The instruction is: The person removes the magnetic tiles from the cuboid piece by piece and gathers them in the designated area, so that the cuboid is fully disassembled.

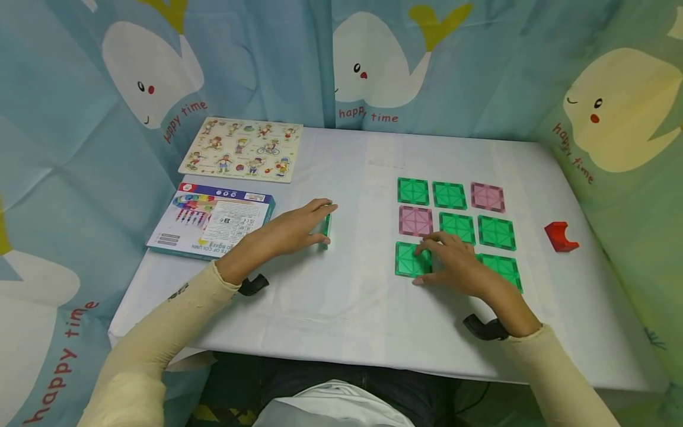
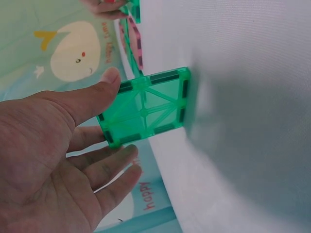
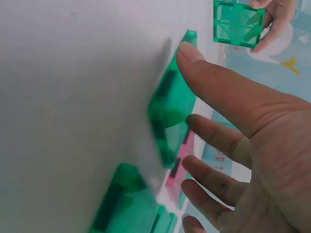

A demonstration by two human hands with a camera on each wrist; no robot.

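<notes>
My left hand [image 1: 299, 230] pinches a green see-through magnetic tile [image 2: 146, 108] between thumb and fingers. That tile stands on edge, close to the white tabletop, left of the middle. My right hand [image 1: 453, 264] bends over the front-left green magnetic tile [image 1: 407, 261] of a spaced grid, its thumb and index finger at the tile's edges. A pink tile [image 1: 415, 220] lies just behind it, and another pink tile [image 1: 487, 197] is at the grid's back right. Green tiles [image 1: 497, 232] make up other places. The hand partly hides the front row.
A flat printed box [image 1: 213, 216] lies left of my left hand. Behind it is a picture puzzle board [image 1: 242, 148]. A red notched block [image 1: 560, 237] sits right of the grid. Patterned curtains [image 1: 288, 65] enclose the table's back and sides.
</notes>
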